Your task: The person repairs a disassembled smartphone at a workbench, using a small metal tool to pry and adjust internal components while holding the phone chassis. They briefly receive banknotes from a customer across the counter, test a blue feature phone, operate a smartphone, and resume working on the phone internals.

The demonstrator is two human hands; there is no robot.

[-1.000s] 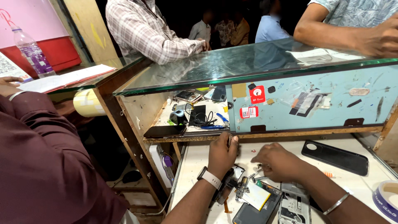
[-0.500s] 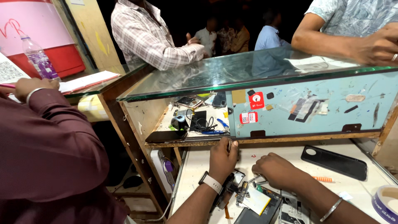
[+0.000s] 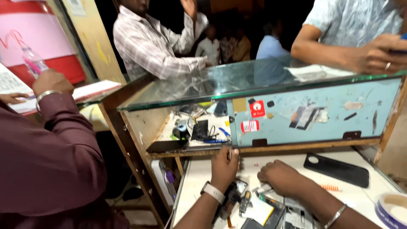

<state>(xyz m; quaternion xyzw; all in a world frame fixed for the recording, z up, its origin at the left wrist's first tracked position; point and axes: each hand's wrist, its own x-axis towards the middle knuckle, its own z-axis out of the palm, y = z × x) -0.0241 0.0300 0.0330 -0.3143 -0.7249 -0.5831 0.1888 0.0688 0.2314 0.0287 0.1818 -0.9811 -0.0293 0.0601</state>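
My left hand [image 3: 224, 167], with a white-strapped watch on its wrist, rests at the back of the white workbench [image 3: 199, 174]. Its fingers curl around a thin metal tool [image 3: 230, 153] that points up towards the counter's wooden edge. My right hand [image 3: 280, 178], with a bangle on its wrist, lies knuckles up beside it, fingertips down by small metal parts [image 3: 263, 189]. What those fingers hold is hidden. An opened phone [image 3: 292, 212] and a yellow-white pad [image 3: 258, 211] lie in front of both hands.
A black phone back cover [image 3: 337, 169] lies to the right, a tape roll [image 3: 392, 208] at the far right. Above stands a glass-topped counter [image 3: 254, 80] with a cluttered shelf [image 3: 195, 127]. A person's maroon sleeve [image 3: 51, 161] fills the left. Other people lean on the glass.
The person in maroon has lifted an arm onto the left counter, and the person in the checked shirt has raised a hand. My two hands have stayed nearly in place.
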